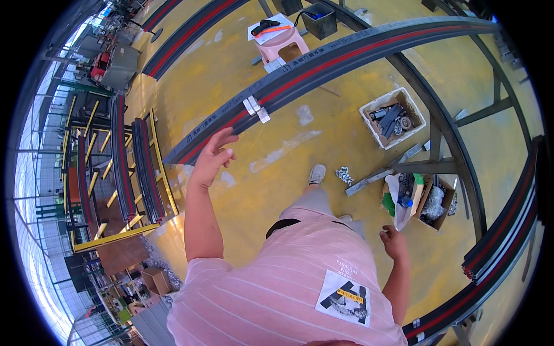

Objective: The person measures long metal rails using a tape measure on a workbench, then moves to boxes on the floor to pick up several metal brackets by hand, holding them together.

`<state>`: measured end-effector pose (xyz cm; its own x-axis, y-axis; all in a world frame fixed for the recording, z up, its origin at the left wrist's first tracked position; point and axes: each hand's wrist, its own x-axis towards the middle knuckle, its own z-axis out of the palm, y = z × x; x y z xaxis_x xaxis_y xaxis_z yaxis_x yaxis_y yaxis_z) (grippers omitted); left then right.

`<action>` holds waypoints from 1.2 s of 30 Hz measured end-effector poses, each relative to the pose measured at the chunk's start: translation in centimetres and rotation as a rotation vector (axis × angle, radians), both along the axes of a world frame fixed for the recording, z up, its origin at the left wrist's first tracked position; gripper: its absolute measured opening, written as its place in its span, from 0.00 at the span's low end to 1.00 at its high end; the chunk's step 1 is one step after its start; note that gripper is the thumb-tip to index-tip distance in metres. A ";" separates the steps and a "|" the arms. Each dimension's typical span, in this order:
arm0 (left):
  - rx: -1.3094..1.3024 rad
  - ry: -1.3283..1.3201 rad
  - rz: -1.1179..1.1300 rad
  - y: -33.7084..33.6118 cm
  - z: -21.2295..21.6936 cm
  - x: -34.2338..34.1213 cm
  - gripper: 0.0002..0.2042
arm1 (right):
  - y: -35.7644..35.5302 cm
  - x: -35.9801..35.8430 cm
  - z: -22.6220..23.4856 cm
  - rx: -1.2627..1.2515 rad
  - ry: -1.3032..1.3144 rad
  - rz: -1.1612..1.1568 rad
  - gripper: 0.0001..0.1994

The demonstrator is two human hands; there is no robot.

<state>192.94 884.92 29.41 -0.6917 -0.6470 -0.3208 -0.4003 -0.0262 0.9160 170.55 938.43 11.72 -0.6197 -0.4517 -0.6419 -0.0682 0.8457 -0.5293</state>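
Observation:
My left hand (214, 157) is raised beside the near left end of a long dark-grey profile bar (323, 67) with a red stripe. Its fingers are spread and slightly bent, and it holds nothing; whether the fingertips touch the bar I cannot tell. Two small silvery metal brackets (256, 109) sit on the bar just beyond that hand. Low at my right side hangs my right hand (395, 241), its fingers loosely bent and apart with nothing seen in them. Closest to it is an open cardboard box (437, 203) with plastic-wrapped parts.
A white foam box (375, 132) holds dark parts. Small metal pieces (344, 176) lie on the yellow floor near my shoe. A pink stool (283, 46) carries a dark tool. Dark steel frame legs (441, 121) stand at right; yellow racks (115, 230) with profiles stand at left.

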 end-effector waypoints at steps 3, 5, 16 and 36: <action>0.005 0.093 0.028 0.5 -4.0 -1.5 0.38 | 1.3 0.5 0.1 0.029 -0.014 0.044 0.19; 0.082 0.186 0.030 0.3 -5.0 -3.3 0.42 | 1.9 0.6 0.2 0.047 -0.002 0.059 0.19; 0.148 0.255 0.137 -1.0 -4.8 -7.3 0.25 | -6.1 -2.7 -1.0 0.069 -0.009 0.114 0.19; 0.358 0.016 0.172 -2.0 -0.6 -11.4 0.20 | -19.1 -10.2 -2.4 0.137 -0.038 0.208 0.17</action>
<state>181.49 882.87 28.84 -0.5894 -0.6034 -0.5371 -0.3478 -0.4106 0.8429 160.33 919.32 9.35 -0.4969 -0.4739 -0.7270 -0.2308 0.8797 -0.4157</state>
